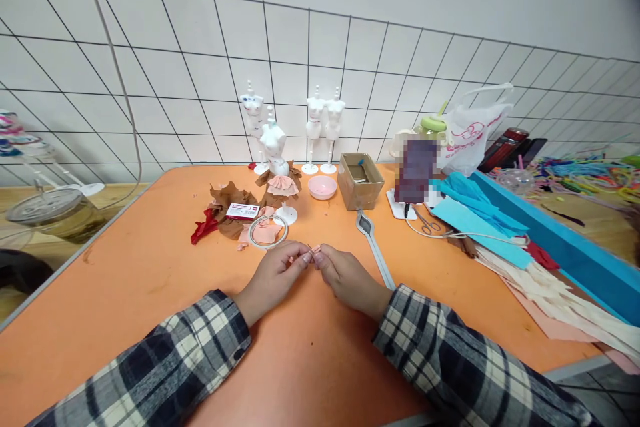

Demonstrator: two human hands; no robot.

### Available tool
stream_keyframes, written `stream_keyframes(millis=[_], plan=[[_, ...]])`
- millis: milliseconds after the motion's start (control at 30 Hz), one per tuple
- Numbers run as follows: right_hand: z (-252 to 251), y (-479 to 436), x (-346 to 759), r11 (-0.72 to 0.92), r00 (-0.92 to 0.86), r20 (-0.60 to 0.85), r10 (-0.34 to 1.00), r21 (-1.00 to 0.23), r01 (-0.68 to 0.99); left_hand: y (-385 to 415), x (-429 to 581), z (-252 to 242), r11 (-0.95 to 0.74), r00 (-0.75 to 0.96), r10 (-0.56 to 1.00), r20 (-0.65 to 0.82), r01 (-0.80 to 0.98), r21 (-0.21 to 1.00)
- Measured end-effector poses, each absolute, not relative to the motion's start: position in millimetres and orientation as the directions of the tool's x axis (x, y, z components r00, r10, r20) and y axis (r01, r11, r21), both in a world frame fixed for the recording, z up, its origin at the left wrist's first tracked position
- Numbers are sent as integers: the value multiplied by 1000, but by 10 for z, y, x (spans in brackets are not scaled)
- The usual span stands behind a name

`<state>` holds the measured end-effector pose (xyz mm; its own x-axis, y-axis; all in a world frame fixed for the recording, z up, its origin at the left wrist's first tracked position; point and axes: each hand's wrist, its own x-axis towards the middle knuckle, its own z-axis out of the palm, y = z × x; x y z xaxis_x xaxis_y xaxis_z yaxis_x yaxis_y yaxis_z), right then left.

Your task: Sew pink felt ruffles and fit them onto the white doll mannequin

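Note:
Over the middle of the orange table, my left hand (273, 280) and my right hand (353, 280) meet at the fingertips. Both pinch a small piece of pink fabric (315, 250), mostly hidden by the fingers. Just beyond my left hand, a white ring (253, 235) lies on pink fabric scraps (267, 233). A small white dress form (273, 140) stands behind, with a ruffled pink piece (283, 185) at its base. Brown crumpled fabric (230, 203), a red scrap (204, 227) and a white labelled packet (243, 211) lie to the left.
Behind my hands are a pink bowl (323, 187), a cardboard box (360, 180) and more dress forms (314, 117). A grey strap-like strip (377, 253) lies near my right wrist. On the right are a phone (416, 170) on a stand, scissors (427, 221) and blue fabric (480, 227).

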<state>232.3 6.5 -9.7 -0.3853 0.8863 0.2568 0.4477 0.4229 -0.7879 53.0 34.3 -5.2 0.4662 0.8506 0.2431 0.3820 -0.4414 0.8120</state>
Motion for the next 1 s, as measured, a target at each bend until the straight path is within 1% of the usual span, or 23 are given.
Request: stream_keyframes(millis=[333,533,767,867,1000], plan=[[-123,42,2310,375,-362,232,903,-835,402,340,537,-56,-413,460,858,230,352,840],[-98,50,2307,356,-359,207,910,-833,423,315,558,-8,-388,451,866,217,331,860],[-107,74,2325,308,-354,140,925,-821,480,307,570,1,-380,450,869,207,336,862],[-127,78,2336,310,-351,145,925,-822,478,315,568,-21,-373,453,870,197,339,864],[-133,63,2333,320,-359,166,919,-846,428,335,552,-55,-392,459,863,211,347,852]])
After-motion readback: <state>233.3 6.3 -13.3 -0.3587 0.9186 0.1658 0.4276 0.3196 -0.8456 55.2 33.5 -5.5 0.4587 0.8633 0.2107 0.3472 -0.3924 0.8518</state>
